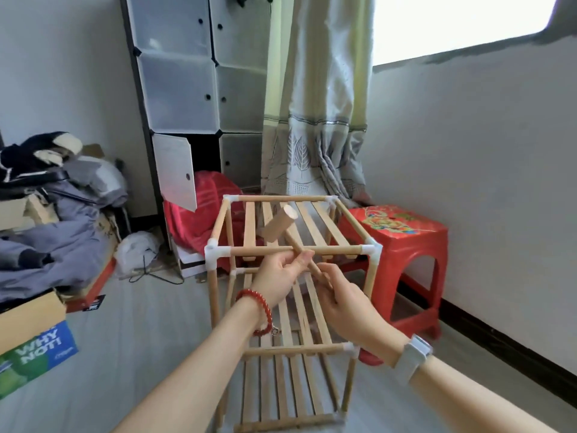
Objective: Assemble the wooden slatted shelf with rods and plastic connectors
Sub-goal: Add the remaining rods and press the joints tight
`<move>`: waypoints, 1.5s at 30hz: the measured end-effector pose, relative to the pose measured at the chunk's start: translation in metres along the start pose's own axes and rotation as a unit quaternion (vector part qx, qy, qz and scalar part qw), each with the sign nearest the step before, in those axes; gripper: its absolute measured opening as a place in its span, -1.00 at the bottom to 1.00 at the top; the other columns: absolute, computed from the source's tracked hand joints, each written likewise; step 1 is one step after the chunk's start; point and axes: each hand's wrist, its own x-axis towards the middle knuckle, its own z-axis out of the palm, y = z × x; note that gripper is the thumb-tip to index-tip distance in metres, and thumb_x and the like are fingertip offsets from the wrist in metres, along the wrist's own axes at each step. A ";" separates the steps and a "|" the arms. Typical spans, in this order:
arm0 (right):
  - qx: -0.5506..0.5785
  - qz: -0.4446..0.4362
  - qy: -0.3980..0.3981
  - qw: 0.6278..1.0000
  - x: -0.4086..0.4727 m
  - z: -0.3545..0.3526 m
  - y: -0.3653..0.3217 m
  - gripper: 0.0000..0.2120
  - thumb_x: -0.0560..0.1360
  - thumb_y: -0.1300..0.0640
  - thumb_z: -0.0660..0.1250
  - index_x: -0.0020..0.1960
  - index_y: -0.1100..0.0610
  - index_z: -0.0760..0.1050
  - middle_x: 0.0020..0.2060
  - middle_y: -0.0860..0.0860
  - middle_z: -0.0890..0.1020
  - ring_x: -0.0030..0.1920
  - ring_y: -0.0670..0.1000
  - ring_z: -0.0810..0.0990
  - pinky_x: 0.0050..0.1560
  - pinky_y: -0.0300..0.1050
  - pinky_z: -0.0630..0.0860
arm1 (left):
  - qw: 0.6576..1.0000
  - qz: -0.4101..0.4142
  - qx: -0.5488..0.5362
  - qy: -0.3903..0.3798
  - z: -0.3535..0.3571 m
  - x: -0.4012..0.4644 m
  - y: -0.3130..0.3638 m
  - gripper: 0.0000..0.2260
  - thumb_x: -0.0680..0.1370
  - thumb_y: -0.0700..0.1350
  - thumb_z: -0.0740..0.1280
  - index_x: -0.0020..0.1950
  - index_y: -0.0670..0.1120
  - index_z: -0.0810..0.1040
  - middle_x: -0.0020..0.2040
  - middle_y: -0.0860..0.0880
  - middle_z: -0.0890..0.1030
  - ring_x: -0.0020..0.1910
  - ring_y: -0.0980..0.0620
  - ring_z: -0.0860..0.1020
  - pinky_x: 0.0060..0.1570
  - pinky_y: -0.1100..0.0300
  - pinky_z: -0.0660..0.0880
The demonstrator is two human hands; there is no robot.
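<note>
- The right hand (342,303), with a pale watch band (412,357) at the wrist, has its fingers curled round the lower end of a wooden mallet's handle (307,264).
- The left hand (281,276), wearing a red bead bracelet (260,310), pinches the same handle a little higher up between thumb and fingertips, palm turned upward.
- The wooden mallet (278,225) slants up and away from both hands; its cylindrical head hangs over the top tier's slats, and whether it touches them I cannot tell.
- The wooden slatted shelf (293,364) stands on the floor right in front of the person, three slatted tiers showing, framed by round rods.
- The front top rod (337,250) runs level just behind the hands, plugged at each end into a white plastic connector (215,250), with another at the right corner (373,250).
- To the left on the floor lie a cardboard box (34,345) with green and blue print and a heap of grey clothes (62,214).
- A red plastic stool (402,235) stands just right of the shelf, against the wall.
- Behind the shelf are a red bag (199,214), a white cube cabinet (193,89) with one low door ajar, and a patterned curtain (312,120).
</note>
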 end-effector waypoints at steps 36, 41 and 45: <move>-0.157 0.306 0.009 0.939 0.009 -0.115 0.068 -0.82 0.64 0.07 0.03 0.03 0.14 0.33 -0.17 0.05 0.48 -0.24 0.07 0.43 -0.17 0.01 0.43 | 0.773 0.161 0.599 0.131 0.075 0.083 -0.043 -0.56 0.56 0.07 0.17 0.45 0.12 0.22 0.41 0.02 0.32 0.36 -0.06 0.28 0.37 -0.13 0.04; -0.110 0.223 0.203 0.947 0.012 -0.132 0.061 -0.80 0.65 0.05 0.01 0.11 0.13 0.34 -0.26 0.03 0.45 -0.22 0.17 0.44 -0.16 0.01 0.39 | 0.772 0.165 0.601 0.128 0.076 0.086 -0.042 -0.55 0.57 0.07 0.15 0.45 0.12 0.18 0.42 0.03 0.30 0.37 -0.05 0.26 0.38 -0.14 0.04; -0.178 0.309 0.008 0.934 -0.003 -0.119 0.068 -0.81 0.64 0.01 0.03 0.01 0.10 0.32 -0.21 0.04 0.50 -0.25 0.09 0.48 -0.16 0.02 0.48 | 0.765 0.158 0.612 0.127 0.076 0.084 -0.042 -0.54 0.58 0.08 0.14 0.47 0.12 0.14 0.44 0.03 0.26 0.39 -0.05 0.23 0.38 -0.13 0.03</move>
